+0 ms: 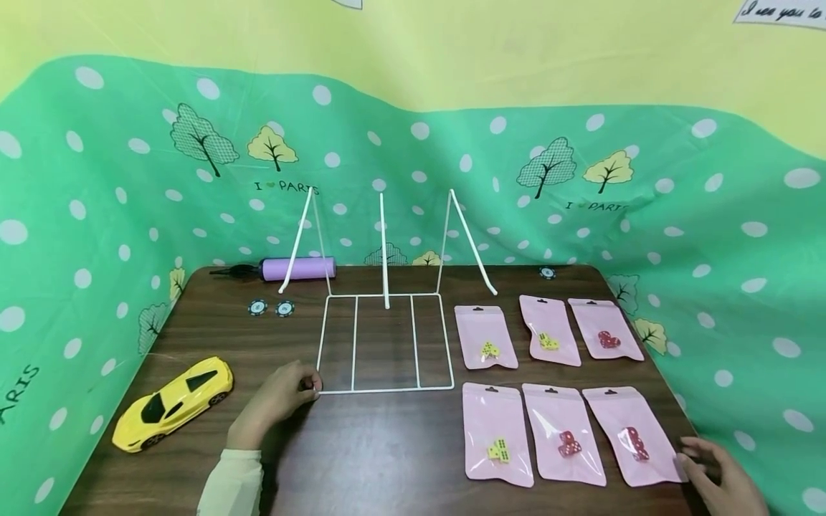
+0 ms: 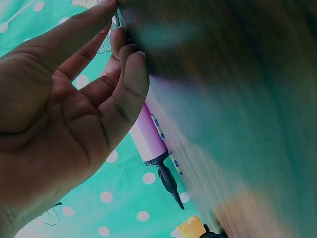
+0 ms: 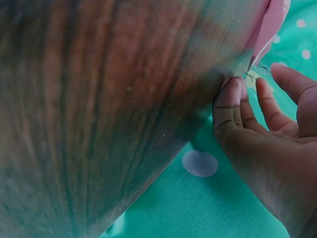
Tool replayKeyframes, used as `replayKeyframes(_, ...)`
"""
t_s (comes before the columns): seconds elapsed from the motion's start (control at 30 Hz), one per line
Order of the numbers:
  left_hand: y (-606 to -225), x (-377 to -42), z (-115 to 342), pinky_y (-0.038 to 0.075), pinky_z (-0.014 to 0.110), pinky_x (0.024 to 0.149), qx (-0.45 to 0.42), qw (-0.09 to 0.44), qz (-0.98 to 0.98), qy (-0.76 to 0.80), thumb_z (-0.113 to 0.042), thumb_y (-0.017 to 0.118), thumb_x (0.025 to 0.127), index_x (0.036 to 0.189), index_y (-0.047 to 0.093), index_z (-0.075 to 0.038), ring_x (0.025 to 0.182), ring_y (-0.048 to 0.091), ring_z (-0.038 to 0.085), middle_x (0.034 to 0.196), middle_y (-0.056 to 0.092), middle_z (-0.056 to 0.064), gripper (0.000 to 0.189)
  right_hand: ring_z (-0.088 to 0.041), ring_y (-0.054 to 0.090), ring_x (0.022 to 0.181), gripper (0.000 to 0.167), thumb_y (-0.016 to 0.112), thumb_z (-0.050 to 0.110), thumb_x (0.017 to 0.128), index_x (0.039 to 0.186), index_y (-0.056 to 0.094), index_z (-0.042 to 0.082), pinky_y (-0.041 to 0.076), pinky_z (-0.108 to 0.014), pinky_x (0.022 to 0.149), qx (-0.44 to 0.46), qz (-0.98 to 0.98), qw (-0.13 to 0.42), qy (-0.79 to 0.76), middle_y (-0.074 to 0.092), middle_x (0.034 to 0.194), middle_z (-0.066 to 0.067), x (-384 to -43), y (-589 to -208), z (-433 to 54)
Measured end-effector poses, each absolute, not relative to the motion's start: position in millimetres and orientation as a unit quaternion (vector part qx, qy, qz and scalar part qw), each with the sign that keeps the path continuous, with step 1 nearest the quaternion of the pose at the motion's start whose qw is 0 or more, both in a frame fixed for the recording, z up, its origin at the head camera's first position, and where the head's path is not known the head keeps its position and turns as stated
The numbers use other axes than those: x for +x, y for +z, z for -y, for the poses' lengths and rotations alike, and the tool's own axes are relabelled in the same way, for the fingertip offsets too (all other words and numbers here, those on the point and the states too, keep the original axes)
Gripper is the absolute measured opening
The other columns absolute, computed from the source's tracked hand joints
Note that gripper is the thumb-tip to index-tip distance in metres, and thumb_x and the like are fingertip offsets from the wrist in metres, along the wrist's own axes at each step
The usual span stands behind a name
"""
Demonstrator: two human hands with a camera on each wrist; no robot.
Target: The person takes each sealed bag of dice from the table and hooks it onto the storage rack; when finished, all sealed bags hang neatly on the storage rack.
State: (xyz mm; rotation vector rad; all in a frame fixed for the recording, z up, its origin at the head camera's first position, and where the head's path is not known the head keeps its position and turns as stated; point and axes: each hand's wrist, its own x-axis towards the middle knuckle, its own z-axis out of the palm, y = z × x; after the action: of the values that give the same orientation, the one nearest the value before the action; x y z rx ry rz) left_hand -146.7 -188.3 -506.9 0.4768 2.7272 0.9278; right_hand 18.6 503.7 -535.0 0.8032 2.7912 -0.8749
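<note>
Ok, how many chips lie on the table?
3: the left chip and middle chip, both in front of the pump; the right chip near the back edge of the table, behind the bags.

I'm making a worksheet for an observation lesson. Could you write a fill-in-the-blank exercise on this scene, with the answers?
1. The number of pink bags lying on the table is ____.
2. The toy car's body is coloured ____.
3. Two chips lie left of the white wire rack; the number lying right of it is ____.
4. The dice in the back row's rightmost bag are coloured ____.

Missing words: six; yellow; one; red.
</note>
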Motion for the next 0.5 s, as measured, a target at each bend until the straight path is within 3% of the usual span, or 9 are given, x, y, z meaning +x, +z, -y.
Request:
replayKeyframes(0.17,-504.9,-146.7,187.2,0.048,0.040,0.075,0.160,0.110,-0.928,0.317,0.003,0.080,0.091,0.084,0.067,-0.012,0.082,0.054,0.016,0.088,0.059,0.001,0.021,-0.051,0.063,0.107,0.051,0.057,0.013,0.111,0.143,0.039,-0.022,0.051,-0.023,0.063,0.254,-0.921,0.056,-0.289,0.056,0.131,-0.043,18.7,-535.5,-503.1)
replayKeyframes(0.27,-505.1,-146.6,186.9,0.048,0.039,0.075,0.162,0.111,-0.928,0.316,0.003,0.080,0.091,0.084,0.067,-0.012,0.081,0.055,0.015,0.087,0.059,0.000,0.021,-0.052,0.061,0.111,0.052,0.058,0.015,0.112,0.144,0.038,-0.021,0.052,-0.026,0.065,0.263,-0.917,0.065,-0.292,0.056,0.129,-0.042,18.4,-533.6,-500.6)
replayKeyframes(0.5,-504.6,-146.1,186.0,0.048,0.038,0.073,0.158,0.110,-0.927,0.323,0.004,0.080,0.092,0.083,0.069,-0.013,0.079,0.054,0.014,0.084,0.059,-0.002,0.022,-0.028,0.060,0.092,0.043,0.055,0.013,0.112,0.140,0.045,-0.018,0.049,-0.027,0.064,0.273,-0.915,0.071,-0.290,0.059,0.121,-0.033,15.8,-529.3,-494.5)
